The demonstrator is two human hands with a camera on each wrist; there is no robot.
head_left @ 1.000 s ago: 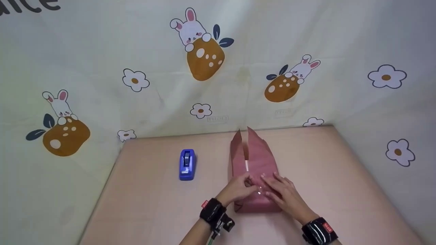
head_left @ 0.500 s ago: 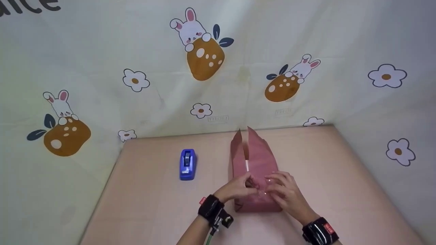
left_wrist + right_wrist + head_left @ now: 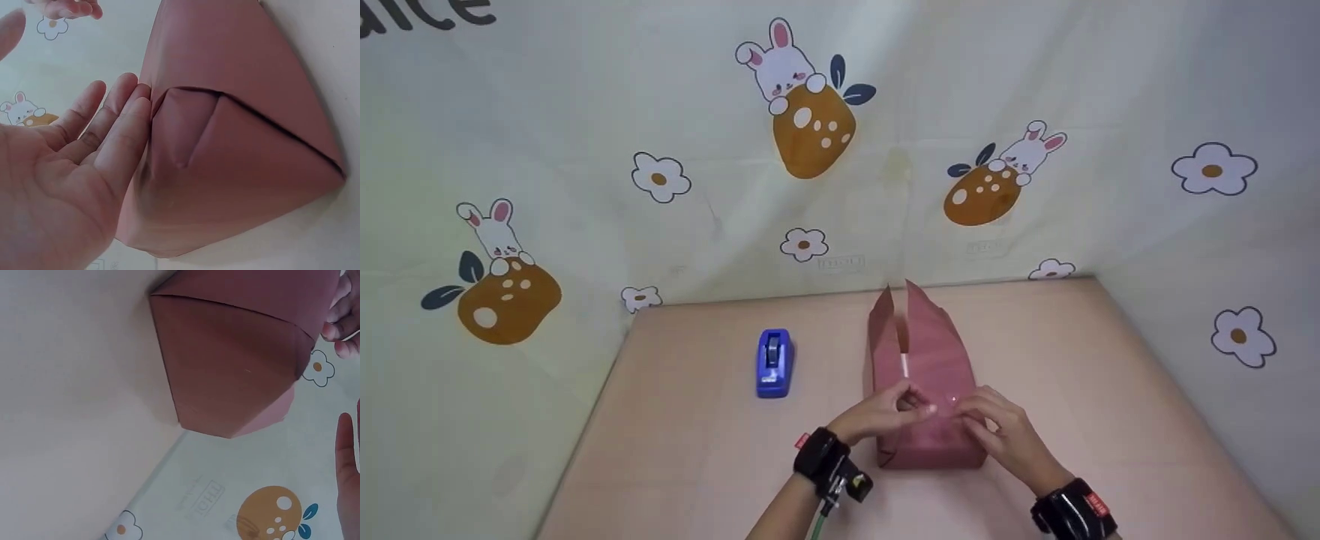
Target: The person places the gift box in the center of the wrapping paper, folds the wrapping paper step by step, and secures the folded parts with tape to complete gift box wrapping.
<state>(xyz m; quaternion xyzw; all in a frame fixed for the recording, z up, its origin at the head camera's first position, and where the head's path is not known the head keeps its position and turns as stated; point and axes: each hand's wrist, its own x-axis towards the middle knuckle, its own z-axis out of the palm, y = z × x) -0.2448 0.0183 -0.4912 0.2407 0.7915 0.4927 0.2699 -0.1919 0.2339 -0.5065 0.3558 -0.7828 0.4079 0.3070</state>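
Head view: a package in dusky red paper lies on a pale pink table, low in the frame and right of centre, as I watch from my remote post. A person's left hand reaches in from the lower left, and the right hand from the lower right, both at the wrapping.

At the package's far end, two pointed flaps stand up with a gap between them; a white strip shows just below that gap. Near the right hand's fingertips I pick out a small shiny spot on the paper.

On my left wrist feed, the left hand's fingers are extended along the paper's edge at centre, the thumb apart from them at upper left; they clamp nothing. The right hand's fingers bend towards its thumb, but I cannot tell whether they pinch anything. My right wrist feed shows the package's folded end at upper centre.

A blue tape dispenser sits left of the package, well apart from both hands. Black straps circle both wrists. Behind, a backdrop of rabbits and flowers fills the upper frame.
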